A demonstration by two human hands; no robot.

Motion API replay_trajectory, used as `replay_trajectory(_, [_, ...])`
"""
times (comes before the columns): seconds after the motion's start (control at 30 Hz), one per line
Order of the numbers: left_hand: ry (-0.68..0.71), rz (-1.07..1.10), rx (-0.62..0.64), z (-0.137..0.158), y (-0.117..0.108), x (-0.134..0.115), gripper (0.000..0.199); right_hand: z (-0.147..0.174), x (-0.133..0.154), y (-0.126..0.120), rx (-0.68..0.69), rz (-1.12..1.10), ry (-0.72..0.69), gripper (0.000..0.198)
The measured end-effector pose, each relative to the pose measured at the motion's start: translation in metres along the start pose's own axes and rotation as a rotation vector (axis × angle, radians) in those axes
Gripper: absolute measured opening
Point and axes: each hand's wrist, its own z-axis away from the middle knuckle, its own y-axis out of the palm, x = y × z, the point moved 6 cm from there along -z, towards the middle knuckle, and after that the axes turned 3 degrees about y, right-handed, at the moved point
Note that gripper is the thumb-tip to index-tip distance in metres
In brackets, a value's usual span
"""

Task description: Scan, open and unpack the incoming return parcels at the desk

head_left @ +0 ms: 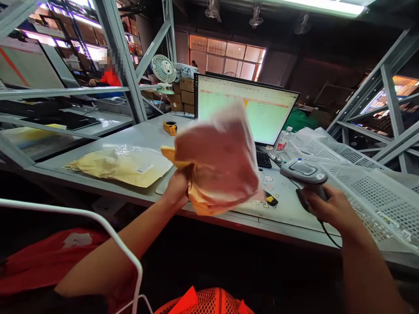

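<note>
My left hand (177, 188) grips the lower left corner of a plastic-wrapped package (218, 159), reddish and yellow, lifted over the table edge and blurred by motion. It hides part of the monitor and desk mat behind it. In my right hand (334, 207) is a grey barcode scanner (303, 170), its head pointing up and left and a black cable hanging below. Left of the lifted package, a yellowish plastic mailer bag (121, 165) with a white label lies flat on the table.
A lit monitor (271, 113) stands at the back, with a keyboard (263, 159) below. White perforated baskets (373, 183) line the right side. A bottle (284, 139), a yellow tape roll (170, 127) and a small fan (163, 69) are behind. A person in red (110, 77) sits far left.
</note>
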Motion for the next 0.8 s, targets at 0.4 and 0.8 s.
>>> replay_trajectory(0.4, [0.155,0.088,-0.355,-0.012,-0.033,0.063,0.044,0.034,0.033,0.028,0.464,0.152,-0.149,0.049])
replay_trajectory(0.8, [0.221,-0.149,-0.291,-0.001,-0.044,0.067,0.046,0.022,0.072,0.094,0.748,0.155,-0.277,0.044])
